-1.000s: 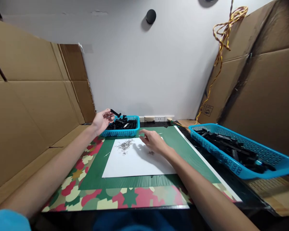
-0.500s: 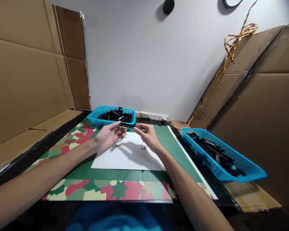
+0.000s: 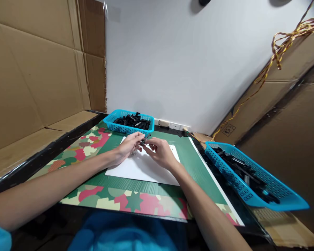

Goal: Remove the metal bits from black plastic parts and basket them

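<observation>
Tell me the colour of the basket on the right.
The right-hand basket is bright blue, clearest in the head view.

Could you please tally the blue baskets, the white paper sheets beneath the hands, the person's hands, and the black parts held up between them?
Blue baskets: 2 (far basket, right-side basket)
White paper sheet: 1
Hands: 2 (left hand, right hand)
Held black part: 1 visible
Total: 6

Black part (image 3: 147, 138) partly hidden by fingers (image 3: 155, 142).
</observation>
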### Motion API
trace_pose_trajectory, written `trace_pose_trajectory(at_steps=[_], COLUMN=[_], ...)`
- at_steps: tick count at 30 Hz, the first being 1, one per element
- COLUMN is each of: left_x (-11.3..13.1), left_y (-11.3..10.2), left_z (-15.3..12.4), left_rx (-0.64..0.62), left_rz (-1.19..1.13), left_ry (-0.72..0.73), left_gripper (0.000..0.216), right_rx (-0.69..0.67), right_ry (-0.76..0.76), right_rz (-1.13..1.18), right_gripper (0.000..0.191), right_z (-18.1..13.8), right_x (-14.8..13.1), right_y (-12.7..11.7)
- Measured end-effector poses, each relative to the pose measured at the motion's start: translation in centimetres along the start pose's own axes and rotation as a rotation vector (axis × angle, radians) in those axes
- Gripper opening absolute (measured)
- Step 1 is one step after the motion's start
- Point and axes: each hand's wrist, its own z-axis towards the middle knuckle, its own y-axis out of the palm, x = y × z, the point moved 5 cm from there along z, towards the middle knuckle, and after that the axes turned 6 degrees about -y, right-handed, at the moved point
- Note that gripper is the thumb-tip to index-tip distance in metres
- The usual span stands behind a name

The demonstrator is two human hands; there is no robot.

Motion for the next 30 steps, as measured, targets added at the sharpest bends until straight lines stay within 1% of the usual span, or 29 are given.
trace_pose_trajectory(at_steps=[2,4,9,12,13,15,18,22,26,28,30], left_x=[0.0,-0.1,-0.7,-0.3,-0.2,-0.2,-0.7,-1.2,-1.0,-0.8,-0.7], left_y=[-0.4,-0.8,-1.8,-2.4,-2.5,-2.8,-3.1,-3.0,-2.4,-2.0,-1.4], left_z=[0.1,0.3,0.9,1.2,1.4,1.6,1.8,1.7,1.4,1.2,0.9], left_rx=[0.045,0.093,0.183,0.226,0.237,0.255,0.275,0.263,0.207,0.17,0.114], left_rz=[-0.006,0.002,-0.041,-0.038,-0.031,-0.006,0.061,0.169,0.23,0.219,0.186], left_ry=[0.023,0.053,0.06,0.107,0.126,0.15,0.144,0.125,0.153,0.178,0.171], left_gripper=[0.028,0.027,0.021,0.016,0.016,0.013,0.007,0.008,0.011,0.016,0.022], right_rx=[-0.045,-0.041,0.033,0.077,0.062,-0.012,-0.14,-0.209,-0.243,-0.206,-0.132], right_ry=[-0.005,0.013,0.075,0.145,0.172,0.221,0.245,0.223,0.211,0.213,0.237], right_rz=[0.003,0.01,-0.006,-0.09,-0.116,-0.128,-0.055,0.019,0.081,0.166,0.278], right_gripper=[0.017,0.021,0.018,0.016,0.015,0.015,0.016,0.012,0.011,0.016,0.023], right_z=[-0.1,-0.2,-0.2,-0.3,-0.4,-0.6,-0.8,-0.8,-0.7,-0.5,-0.3], right_x=[0.1,0.6,2.3,3.7,4.2,5.1,5.9,6.1,5.5,5.0,4.7], right_y=[0.3,0.3,-0.2,-1.0,-1.2,-1.0,0.0,0.9,0.8,0.3,-0.4])
